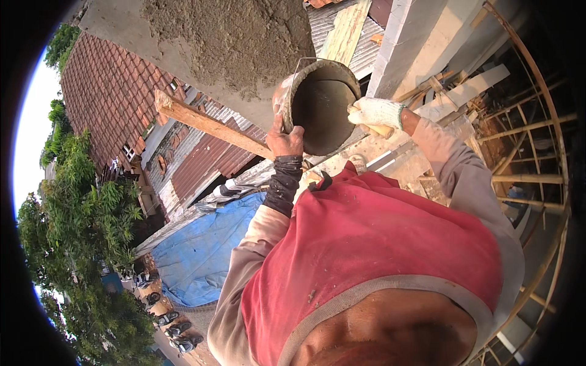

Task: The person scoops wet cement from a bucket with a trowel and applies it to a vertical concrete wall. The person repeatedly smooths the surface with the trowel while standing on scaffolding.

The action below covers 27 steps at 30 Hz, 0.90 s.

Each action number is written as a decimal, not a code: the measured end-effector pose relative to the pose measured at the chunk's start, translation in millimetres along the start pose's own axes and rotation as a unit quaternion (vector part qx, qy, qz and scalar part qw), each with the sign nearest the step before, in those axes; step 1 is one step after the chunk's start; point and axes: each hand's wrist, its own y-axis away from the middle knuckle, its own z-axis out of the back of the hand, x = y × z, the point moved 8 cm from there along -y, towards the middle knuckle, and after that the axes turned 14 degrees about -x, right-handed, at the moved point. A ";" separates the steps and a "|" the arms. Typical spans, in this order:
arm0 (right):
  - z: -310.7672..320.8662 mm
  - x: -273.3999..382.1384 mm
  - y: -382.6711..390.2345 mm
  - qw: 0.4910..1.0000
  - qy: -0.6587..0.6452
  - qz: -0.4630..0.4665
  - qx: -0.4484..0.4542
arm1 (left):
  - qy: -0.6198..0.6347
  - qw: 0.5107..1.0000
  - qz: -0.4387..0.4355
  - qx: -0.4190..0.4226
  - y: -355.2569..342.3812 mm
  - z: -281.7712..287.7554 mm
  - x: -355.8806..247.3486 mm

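A mortar-smeared bucket [325,104] is held up in front of my chest, tilted so that its grey inside shows. Its thin wire handle stands over the far rim. My bare left hand [285,137] grips the bucket's near left side, thumb by the rim. At the right rim is my right hand [377,114] in a white knitted glove, its fingers closed. Under the glove a pale rounded wooden handle [383,130] sticks out; the rest of that tool is hidden. Just beyond the bucket, rough wet mortar [238,43] covers part of a grey concrete surface [122,24].
A wooden beam [210,127] juts out left of the bucket, over rusty corrugated roofing [204,165]. A blue tarp [201,244] lies lower left, with motorbikes far below. To the right stand a concrete column [397,49], loose boards [467,91] and bamboo scaffolding [531,179].
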 end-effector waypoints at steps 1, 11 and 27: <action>-8.3 -2.8 10.9 0.988 -0.115 -0.089 0.056 | 0.018 1.000 -0.003 -0.012 0.6 1.9 -0.2; -100.3 30.6 79.4 0.714 -0.656 -0.099 0.225 | 0.187 0.975 0.113 -0.035 6.3 2.5 45.6; -70.1 49.7 64.9 0.601 -0.769 -0.047 0.213 | -0.055 0.963 0.260 -0.036 5.0 -34.9 133.9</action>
